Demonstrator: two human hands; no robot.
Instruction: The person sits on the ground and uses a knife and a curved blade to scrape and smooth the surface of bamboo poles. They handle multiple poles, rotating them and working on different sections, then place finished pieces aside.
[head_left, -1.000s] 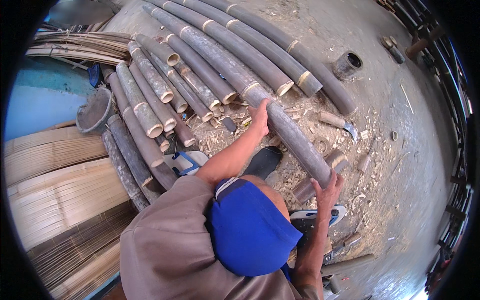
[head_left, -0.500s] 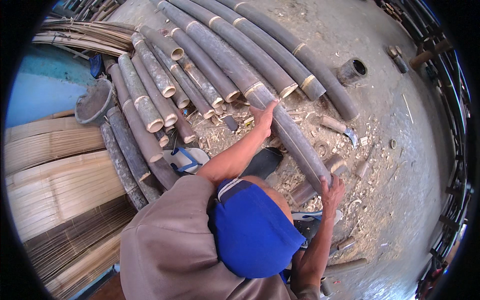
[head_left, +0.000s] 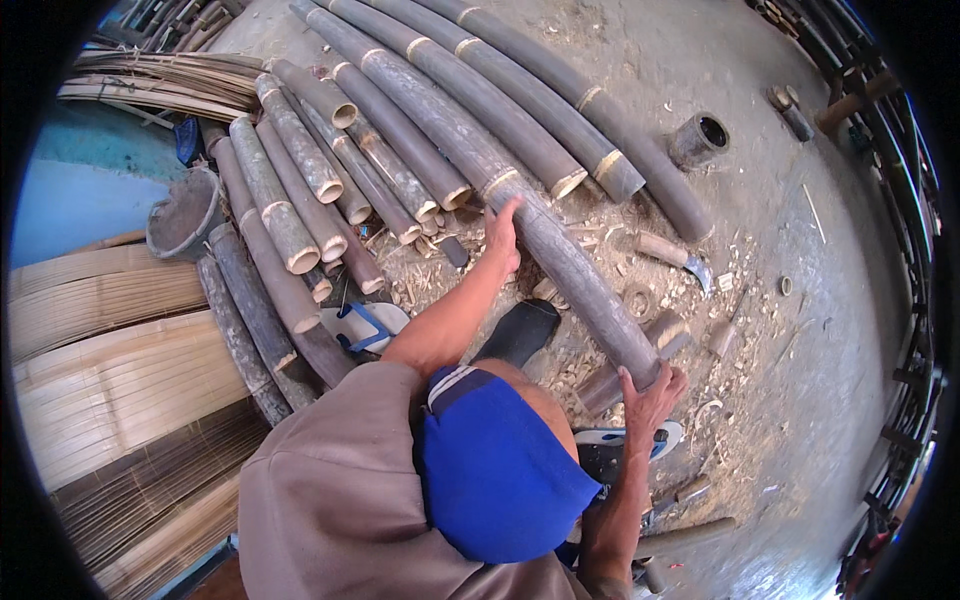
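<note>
Both my hands are on one long, dark bamboo pole [head_left: 570, 260], which slants from the upper left down to its near end in front of me. My left hand [head_left: 502, 238] grips its side just below a pale node ring. Around the near end, my right hand [head_left: 652, 392] is closed with fingers and thumb on either side. Beneath that end lies a short, thick bamboo piece [head_left: 603, 388]. Right of the pole, a curved-blade hatchet [head_left: 660, 250] with a wooden handle rests among wood chips.
Cut bamboo lengths [head_left: 290, 235] lie to the left, beside a grey bucket [head_left: 187, 215]. Stacked split-bamboo strips [head_left: 130, 360] fill the lower left. More long poles [head_left: 600, 120] stretch away at the top. An upright hollow tube [head_left: 697, 140] stands right. Chips [head_left: 740, 370] litter the floor.
The pole has rolled in my hands, so the pale line along its upper side no longer shows. My hands have shifted slightly to the left.
</note>
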